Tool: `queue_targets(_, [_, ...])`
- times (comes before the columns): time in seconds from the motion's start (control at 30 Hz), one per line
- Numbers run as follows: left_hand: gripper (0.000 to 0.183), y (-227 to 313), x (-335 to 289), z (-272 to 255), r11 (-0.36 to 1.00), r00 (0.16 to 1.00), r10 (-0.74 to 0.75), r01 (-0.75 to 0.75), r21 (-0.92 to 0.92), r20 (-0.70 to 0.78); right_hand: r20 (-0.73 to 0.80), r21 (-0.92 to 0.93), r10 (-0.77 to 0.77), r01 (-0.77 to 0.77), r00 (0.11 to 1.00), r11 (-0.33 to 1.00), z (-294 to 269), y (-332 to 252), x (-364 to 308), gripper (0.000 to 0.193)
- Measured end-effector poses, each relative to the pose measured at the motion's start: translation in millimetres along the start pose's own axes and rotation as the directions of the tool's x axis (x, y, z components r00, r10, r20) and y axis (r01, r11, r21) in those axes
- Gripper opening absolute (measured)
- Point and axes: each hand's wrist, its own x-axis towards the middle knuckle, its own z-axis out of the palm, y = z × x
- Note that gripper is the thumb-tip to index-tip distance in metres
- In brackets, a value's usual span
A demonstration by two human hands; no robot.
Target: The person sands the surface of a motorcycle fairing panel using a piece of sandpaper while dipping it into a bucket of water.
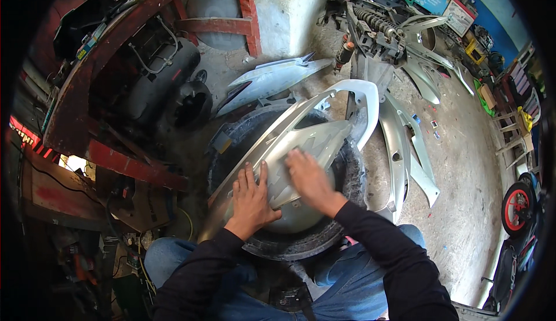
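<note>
Long black sleeves [385, 251], plain and lightly wrinkled, fit fairly closely and run down to the bare hands [252, 201]. Blue denim jeans [353, 277], creased and slightly faded, sit looser.

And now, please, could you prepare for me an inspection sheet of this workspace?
Surface: grey concrete floor, with small coloured scraps.
Work things: shiny silver panel lying across a round black tub.
Clutter: pointed white-and-purple panel beyond the tub; curved silver-grey panel at right.
Hands: left hand spread on the shiny panel; right hand also against it, blurred, anything under the fingers not visible.
Cables: thin yellow line at lower left, cable or hose unclear.
Surroundings: red frame at left; red-rimmed black wheel far right.
</note>
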Motion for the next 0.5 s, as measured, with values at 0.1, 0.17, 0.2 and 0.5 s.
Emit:
queue_targets(0.1, [0.130, -0.1, -1.1, -0.1, 0.999, 0.999, 0.008, -0.006, 0.041, -0.041, -0.003, -0.007, 0.035, -0.035, 0.999, 0.999, 1.1, 1.9, 0.1, 0.027])
queue_targets(0.17, [0.129, 1.0, -1.4, -0.3, 0.999, 0.997, 0.031, -0.028, 0.035, -0.069, 0.037, 0.011, -0.002, 0.002, 0.999, 1.000, 0.8, -0.8, 0.9, 0.029])
queue_targets(0.2, [0.129, 0.9, -1.6, -0.8, 0.999, 1.000, 0.014, -0.013, 0.042, -0.022, 0.075, 0.034, 0.009, -0.012, 0.997, 0.999, -0.1, -1.7, 1.4, 0.033])
queue_targets(0.5, [0.128, 1.7, 1.1, -2.8, 0.999, 1.000, 0.000, 0.001, 0.052, -0.010, 0.242, 0.085, 0.051, -0.074, 0.969, 0.994, -8.0, -3.4, 4.3, 0.034])
